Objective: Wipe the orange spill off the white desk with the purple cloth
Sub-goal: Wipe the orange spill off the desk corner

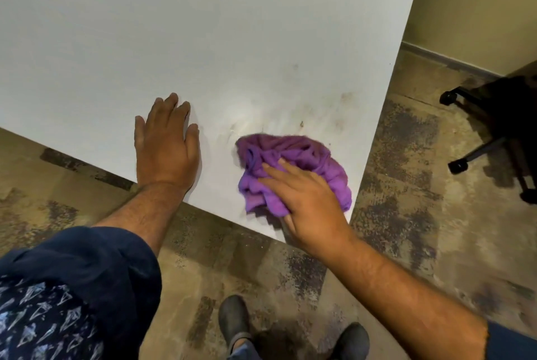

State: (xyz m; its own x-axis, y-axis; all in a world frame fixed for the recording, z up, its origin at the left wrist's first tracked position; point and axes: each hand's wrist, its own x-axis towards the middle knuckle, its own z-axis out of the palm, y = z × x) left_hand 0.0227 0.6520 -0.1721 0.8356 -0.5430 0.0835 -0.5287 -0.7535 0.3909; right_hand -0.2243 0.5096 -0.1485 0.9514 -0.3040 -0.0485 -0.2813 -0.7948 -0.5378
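Note:
A crumpled purple cloth lies on the white desk close to its near right corner. My right hand presses down on the cloth's near side, fingers spread over it and thumb under its near edge. My left hand rests flat on the desk to the left of the cloth, palm down and holding nothing. No bright orange spill shows. Only faint wet streaks and small brownish specks lie just beyond the cloth.
The desk's near edge and right edge meet just beside the cloth. A black wheeled office chair base stands on the stained floor to the right. My two dark shoes are on the floor below the desk corner.

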